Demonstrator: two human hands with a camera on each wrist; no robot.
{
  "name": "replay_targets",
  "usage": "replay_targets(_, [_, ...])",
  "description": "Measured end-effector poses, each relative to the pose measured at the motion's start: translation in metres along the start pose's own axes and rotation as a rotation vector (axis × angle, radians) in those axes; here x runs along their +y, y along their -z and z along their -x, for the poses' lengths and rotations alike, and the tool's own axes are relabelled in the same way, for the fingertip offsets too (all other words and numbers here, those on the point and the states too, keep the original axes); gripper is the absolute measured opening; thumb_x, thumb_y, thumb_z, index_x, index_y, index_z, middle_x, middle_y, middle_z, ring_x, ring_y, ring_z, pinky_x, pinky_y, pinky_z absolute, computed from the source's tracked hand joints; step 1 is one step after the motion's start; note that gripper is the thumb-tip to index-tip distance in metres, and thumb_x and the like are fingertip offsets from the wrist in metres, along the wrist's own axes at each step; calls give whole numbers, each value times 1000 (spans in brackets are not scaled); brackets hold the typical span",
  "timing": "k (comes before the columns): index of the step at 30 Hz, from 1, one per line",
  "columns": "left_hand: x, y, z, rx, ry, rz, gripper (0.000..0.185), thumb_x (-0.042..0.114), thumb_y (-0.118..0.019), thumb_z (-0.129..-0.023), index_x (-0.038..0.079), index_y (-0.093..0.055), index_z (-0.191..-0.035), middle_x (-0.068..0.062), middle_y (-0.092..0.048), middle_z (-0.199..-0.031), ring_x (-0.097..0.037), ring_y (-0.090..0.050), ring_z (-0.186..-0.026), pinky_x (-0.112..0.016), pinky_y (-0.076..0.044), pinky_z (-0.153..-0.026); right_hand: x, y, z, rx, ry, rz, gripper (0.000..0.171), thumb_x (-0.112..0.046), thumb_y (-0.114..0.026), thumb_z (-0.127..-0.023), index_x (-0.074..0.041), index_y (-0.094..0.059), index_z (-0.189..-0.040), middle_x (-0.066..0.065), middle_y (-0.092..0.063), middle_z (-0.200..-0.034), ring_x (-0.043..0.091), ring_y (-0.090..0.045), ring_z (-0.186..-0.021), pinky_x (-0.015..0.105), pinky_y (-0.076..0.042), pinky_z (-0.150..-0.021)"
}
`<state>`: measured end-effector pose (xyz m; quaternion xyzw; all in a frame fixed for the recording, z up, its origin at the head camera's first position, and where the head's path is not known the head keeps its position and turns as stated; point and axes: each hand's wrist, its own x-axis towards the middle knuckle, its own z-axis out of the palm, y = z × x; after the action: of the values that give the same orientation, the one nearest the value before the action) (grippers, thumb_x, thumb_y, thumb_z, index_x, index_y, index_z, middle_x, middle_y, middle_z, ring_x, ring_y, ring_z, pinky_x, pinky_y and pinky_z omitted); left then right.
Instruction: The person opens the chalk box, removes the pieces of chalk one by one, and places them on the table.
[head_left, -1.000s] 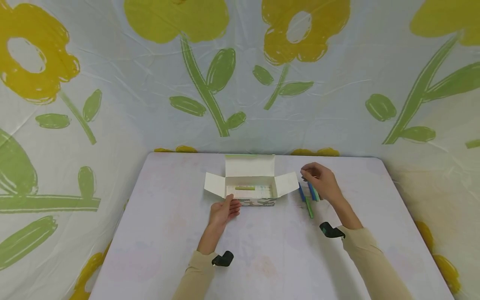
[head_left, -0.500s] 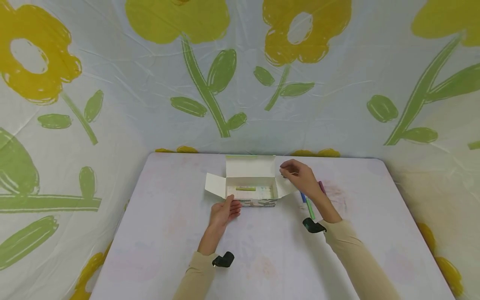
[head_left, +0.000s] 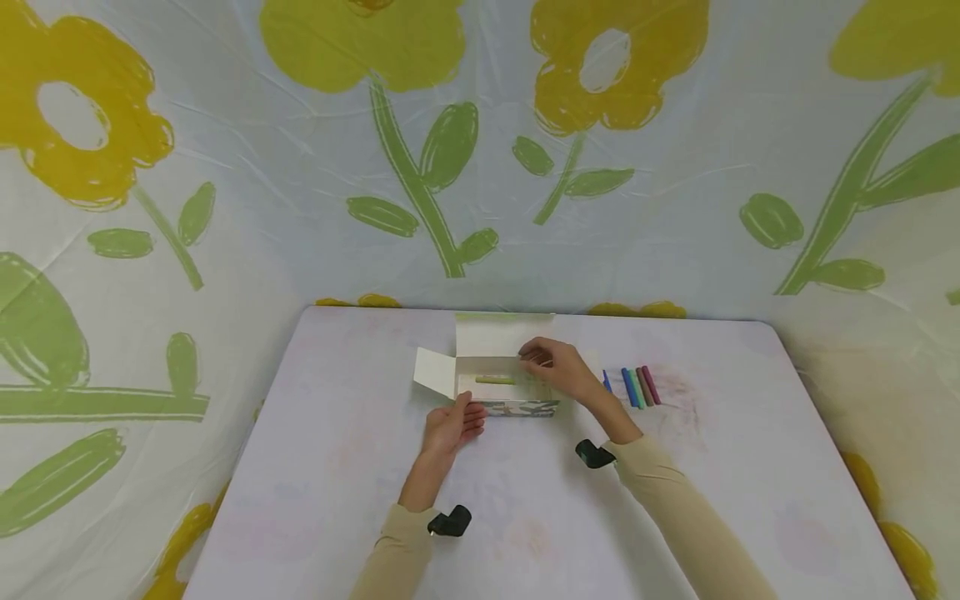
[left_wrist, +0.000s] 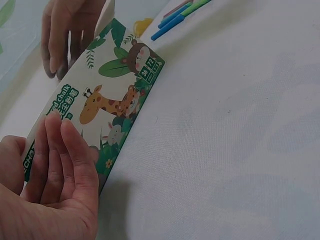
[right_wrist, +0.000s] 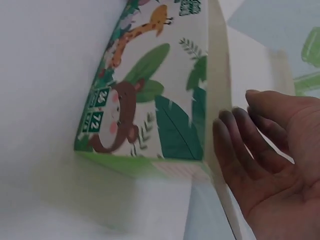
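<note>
A small open cardboard box [head_left: 517, 407] with jungle-animal print [left_wrist: 115, 100] stands mid-table, flaps spread. One yellow-green chalk stick [head_left: 495, 380] lies inside. My left hand [head_left: 452, 423] rests its straight fingers flat on the box's front face near the left corner [left_wrist: 60, 170]. My right hand [head_left: 558, 371] hovers over the right end of the box, fingers relaxed beside the right flap [right_wrist: 265, 150], with nothing visible in it. Several chalk sticks [head_left: 636, 387], blue, green and purple, lie side by side right of the box.
The pale table [head_left: 525, 517] stands against a white cloth backdrop [head_left: 450, 167] printed with yellow flowers and green stems. Faint chalk smudges mark the table near the loose sticks. Black wrist cameras [head_left: 448, 522] sit on both sleeves.
My right hand moved left from the loose chalk sticks to above the box, uncovering the sticks. The left hand has stayed on the box front.
</note>
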<state>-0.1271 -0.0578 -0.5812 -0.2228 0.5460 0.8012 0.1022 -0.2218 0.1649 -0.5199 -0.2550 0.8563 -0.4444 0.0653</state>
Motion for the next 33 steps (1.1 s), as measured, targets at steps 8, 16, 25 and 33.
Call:
replay_targets(8, [0, -1, 2, 3, -3, 0, 40, 28, -61, -105, -10, -72, -99, -5, -73, -80, -8, -67, -69, -23, -60, -68, 6, -22, -8, -137, 60, 12, 17, -3, -72, -95, 6, -69, -110, 14, -72, -101, 26, -69, -93, 41, -59, -85])
replay_targets(16, [1, -1, 1, 2, -2, 3, 40, 28, -61, -105, -10, -71, -101, -5, -73, -80, -9, -68, -69, -23, -60, -68, 7, -37, -15, -280, 135, 86, 12, -3, -70, -96, 6, -70, -105, 11, -72, -95, 20, -68, -86, 33, -58, -78])
replay_targets(25, [2, 0, 2, -5, -14, -8, 43, 31, -61, -105, -11, -71, -104, -6, -74, -84, -10, -69, -74, -24, -61, -72, 1, -39, -27, -427, 28, 147, 13, -5, -67, -99, 4, -74, -106, 13, -74, -100, 21, -68, -90, 35, -57, -83])
replay_targets(33, [-1, 0, 0, 0, -14, 10, 41, 28, -62, -105, -11, -71, -102, -6, -74, -82, -10, -69, -73, -23, -60, -71, -3, -42, -37, -545, -22, 195, 12, -1, -67, -98, 4, -75, -106, 12, -74, -100, 18, -67, -90, 32, -57, -84])
